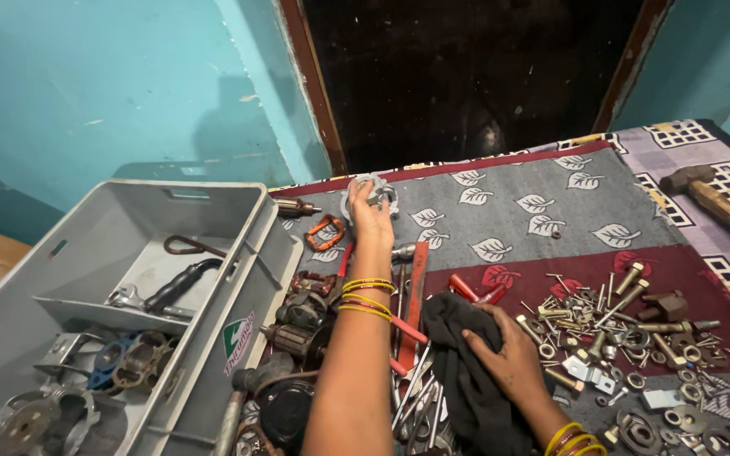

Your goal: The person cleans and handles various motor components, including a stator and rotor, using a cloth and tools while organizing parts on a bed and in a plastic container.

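My left hand [369, 215] reaches far forward and grips a round grey metal part with lobed edges [384, 191] at the far edge of the patterned cloth. Yellow bangles circle that wrist. My right hand [504, 353] lies nearer to me, pressing down on a black rag [458, 371] bunched on the cloth. Just beyond the rag lie red-handled tools [476, 292] and a flat red bar [416, 291].
A grey plastic crate [238, 279] at the left holds metal parts and a black-handled tool [181, 283]. Motor parts [297, 333] lie beside it. A pile of bolts, nuts and washers [614, 325] spreads at the right. A hammer [703, 192] rests at the far right.
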